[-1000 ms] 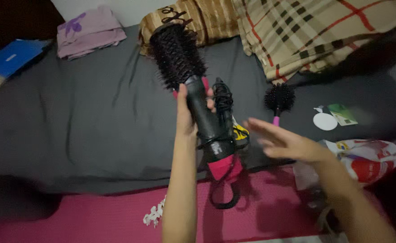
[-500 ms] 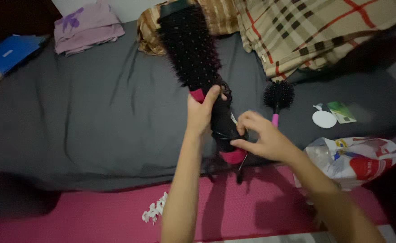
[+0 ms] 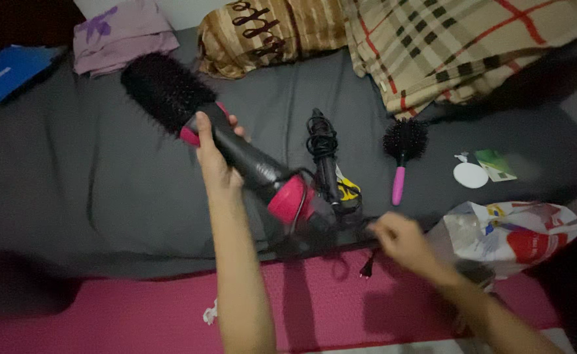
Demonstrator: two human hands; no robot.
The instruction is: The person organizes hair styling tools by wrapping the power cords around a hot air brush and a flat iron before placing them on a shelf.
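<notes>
The hot-air brush (image 3: 226,141) is gripped mid-handle by the left hand (image 3: 213,157); probably top-heavy, rigid. Its cord (image 3: 360,252) is pinched by the right hand (image 3: 400,239), fingers closed.

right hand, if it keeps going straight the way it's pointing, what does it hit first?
The right hand points up and left. First in that line is probably the bundled black cord by the hot-air brush's pink end; blur and depth leave this unsure.

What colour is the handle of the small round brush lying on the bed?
Pink. The small brush has black bristles and a pink handle, seen in the head view.
</notes>
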